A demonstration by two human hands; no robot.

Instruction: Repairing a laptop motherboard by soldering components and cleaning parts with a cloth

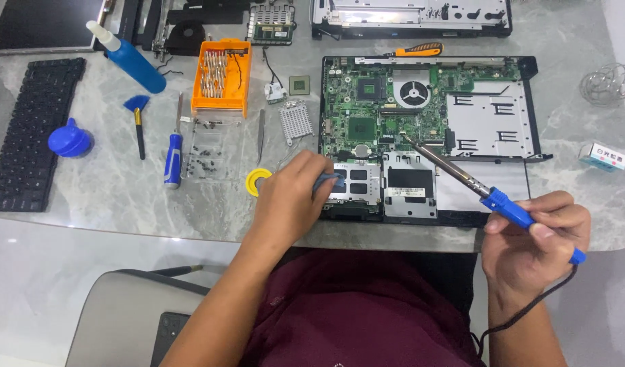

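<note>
- We see the soldering iron [486, 194] lying on a diagonal: its long axis runs from the near right up to the far left, with the metal tip pointing far-left and resting on the green circuit board [387, 102] just near of the round fan.
- Our right hand [537, 241] is closed around the iron's blue handle at the near right edge of the counter [108, 197], fingers curled over it, thumb on top, the black cord trailing down from the handle's rear end.
- Our left hand [292, 197] reaches in from the near left, forearm angled up and right, palm down, fingers curled around a small blue object [329, 181] that we cannot identify, at the near left corner of the opened laptop base [530, 71].
- A yellow ring-shaped roll [252, 181] sits just left of that hand.
</note>
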